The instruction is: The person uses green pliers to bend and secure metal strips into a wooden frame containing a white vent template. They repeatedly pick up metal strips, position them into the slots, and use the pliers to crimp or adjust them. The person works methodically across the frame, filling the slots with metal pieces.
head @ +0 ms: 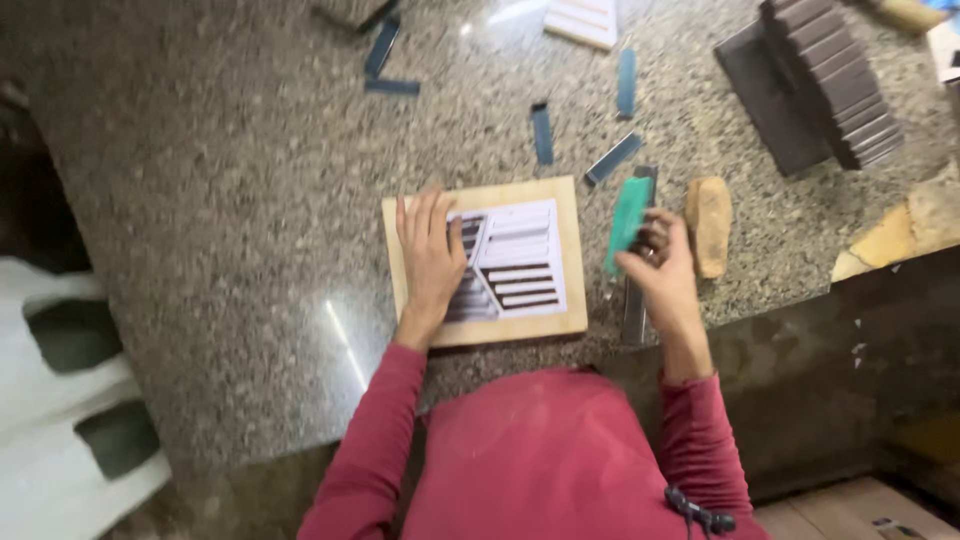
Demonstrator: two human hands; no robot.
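A square wooden board (570, 250) lies on the speckled granite counter (220, 180), with a white sheet (535, 235) of dark striped shapes on top. My left hand (430, 260) rests flat on the left part of that sheet, fingers spread. My right hand (662, 270), just right of the board, grips a teal plastic strip (627, 218) that points up and away. A dark metal bar (634, 310) lies under that hand at the counter's edge.
Several thin dark strips (541, 133) lie scattered behind the board. A tan stone block (709, 224) sits to the right. A stack of dark tiles (835, 80) stands at the back right. A white plastic chair (60, 400) is at the lower left.
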